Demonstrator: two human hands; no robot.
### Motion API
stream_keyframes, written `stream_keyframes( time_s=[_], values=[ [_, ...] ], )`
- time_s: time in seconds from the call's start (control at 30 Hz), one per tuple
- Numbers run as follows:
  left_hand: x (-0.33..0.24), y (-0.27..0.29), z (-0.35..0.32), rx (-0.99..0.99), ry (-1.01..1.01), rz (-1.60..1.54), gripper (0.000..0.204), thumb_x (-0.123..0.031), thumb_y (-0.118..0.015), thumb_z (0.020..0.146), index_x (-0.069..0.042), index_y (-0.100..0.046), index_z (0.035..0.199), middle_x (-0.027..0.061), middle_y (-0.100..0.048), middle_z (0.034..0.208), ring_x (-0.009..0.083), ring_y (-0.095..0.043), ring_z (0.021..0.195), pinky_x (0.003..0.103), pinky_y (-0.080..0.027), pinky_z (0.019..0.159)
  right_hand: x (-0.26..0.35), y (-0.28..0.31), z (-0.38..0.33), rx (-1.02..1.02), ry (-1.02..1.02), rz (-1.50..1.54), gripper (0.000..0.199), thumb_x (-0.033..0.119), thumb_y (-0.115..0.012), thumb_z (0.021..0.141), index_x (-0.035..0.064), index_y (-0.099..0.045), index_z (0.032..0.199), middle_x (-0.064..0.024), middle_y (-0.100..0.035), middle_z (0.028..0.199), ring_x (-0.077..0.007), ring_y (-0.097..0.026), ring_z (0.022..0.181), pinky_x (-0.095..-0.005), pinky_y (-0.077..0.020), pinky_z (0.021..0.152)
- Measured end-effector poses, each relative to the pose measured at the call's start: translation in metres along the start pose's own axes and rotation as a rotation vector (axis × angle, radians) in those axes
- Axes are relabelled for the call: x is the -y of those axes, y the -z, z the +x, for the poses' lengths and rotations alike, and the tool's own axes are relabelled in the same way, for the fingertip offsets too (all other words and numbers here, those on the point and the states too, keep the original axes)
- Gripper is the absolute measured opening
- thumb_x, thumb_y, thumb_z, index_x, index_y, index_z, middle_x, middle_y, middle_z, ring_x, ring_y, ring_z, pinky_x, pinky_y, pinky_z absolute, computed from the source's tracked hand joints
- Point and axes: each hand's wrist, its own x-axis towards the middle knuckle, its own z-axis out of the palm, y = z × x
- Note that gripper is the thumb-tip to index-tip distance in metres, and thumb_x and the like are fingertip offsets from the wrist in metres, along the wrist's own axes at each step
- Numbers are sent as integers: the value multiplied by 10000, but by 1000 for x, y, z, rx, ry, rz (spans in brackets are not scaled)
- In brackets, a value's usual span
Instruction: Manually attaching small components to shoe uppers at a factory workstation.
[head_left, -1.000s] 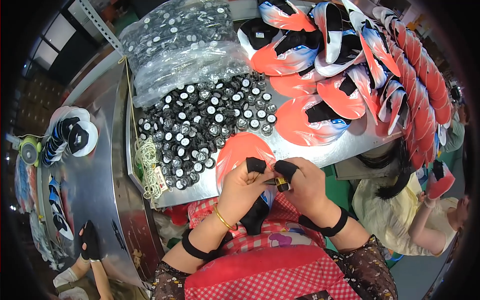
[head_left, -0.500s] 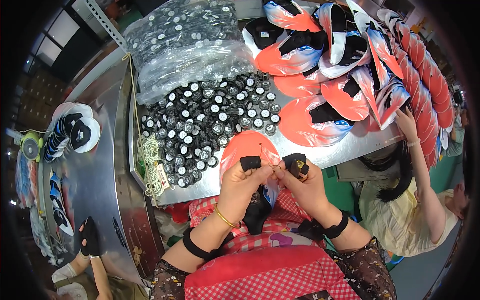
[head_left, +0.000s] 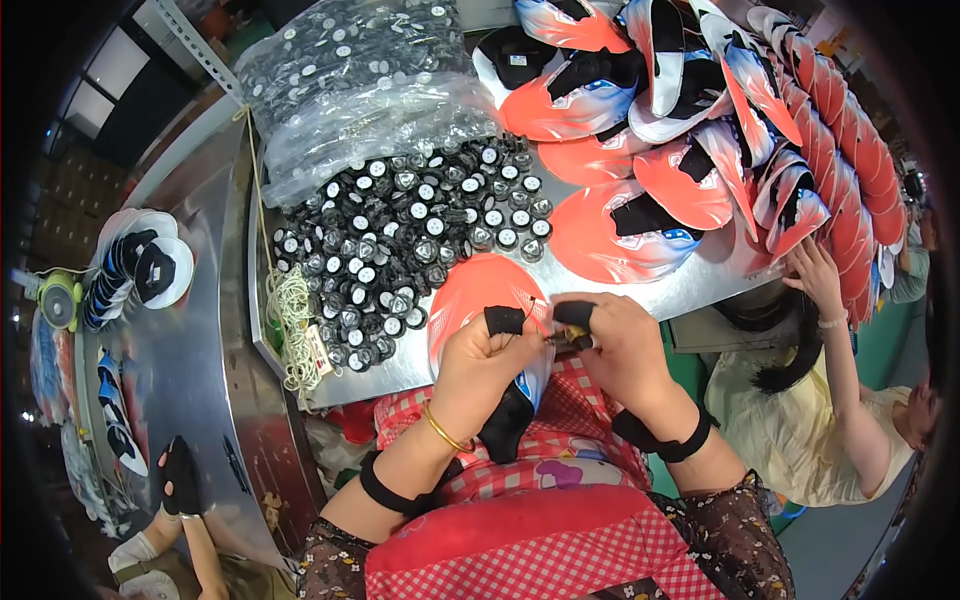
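A grey metal worktable (head_left: pixel 200 330) fills the upper and left frame. Across its upper right lies a heap of orange-red, white and black fabric shoe uppers (head_left: pixel 700 130). Clear plastic bags of small black round parts (head_left: pixel 360 80) sit at upper centre, with a loose pile of black-and-white round dial pieces (head_left: pixel 410 240) below them. At centre, an orange-red shoe upper piece (head_left: pixel 480 300) rests at the table's near edge, over a red checked apron. The left hand (head_left: pixel 485 365) grips its lower edge, fingers clamped, black thumb cot on. The right hand (head_left: pixel 620 350) pinches a small brass-coloured part (head_left: pixel 572 337) just beside it. At right, another person's hand (head_left: pixel 815 270) touches the heap.
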Motion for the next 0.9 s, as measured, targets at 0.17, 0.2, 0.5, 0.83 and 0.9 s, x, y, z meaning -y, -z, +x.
stream_keyframes(
  time_s=[0.17,0.2,0.5,0.83,0.9],
  values=[
    [7,1,0,-1,-13,143,48,-35,-611,834,-22,-580,868,-89,-470,635,-24,-373,540,165,-267,455,8,1,-1,51,-136,-72,322,-9,-666,610,84,-609,913,-45,-627,945,-238,-580,903,-420,-420,835],
    [6,0,0,-10,-20,159,50,-35,-613,832,-23,-579,866,-92,-457,626,-24,-363,534,169,-258,449,9,3,0,79,-123,-109,305,-8,-665,620,79,-610,907,-48,-625,935,-242,-581,910,-451,-407,867],
    [2,-1,-3,15,-24,194,36,-41,-592,844,-16,-589,870,-88,-460,633,-21,-364,551,171,-265,461,8,5,2,151,-144,-85,242,20,-678,620,83,-599,840,-65,-598,781,-261,-595,779,-398,-469,723],
    [-8,8,-6,257,45,257,188,-141,-483,925,-18,-622,893,-23,-572,792,43,-460,681,204,-391,614,-39,-9,-6,-51,11,-282,167,31,-673,608,56,-600,757,-94,-574,717,-279,-582,685,-377,-464,603],
    [-9,11,-2,257,-24,299,197,-159,-473,941,-23,-613,920,-17,-575,796,50,-477,683,210,-407,618,-37,-10,-4,-153,-37,-184,185,26,-674,619,59,-615,791,-96,-584,729,-284,-587,691,-380,-466,607]
  ],
)
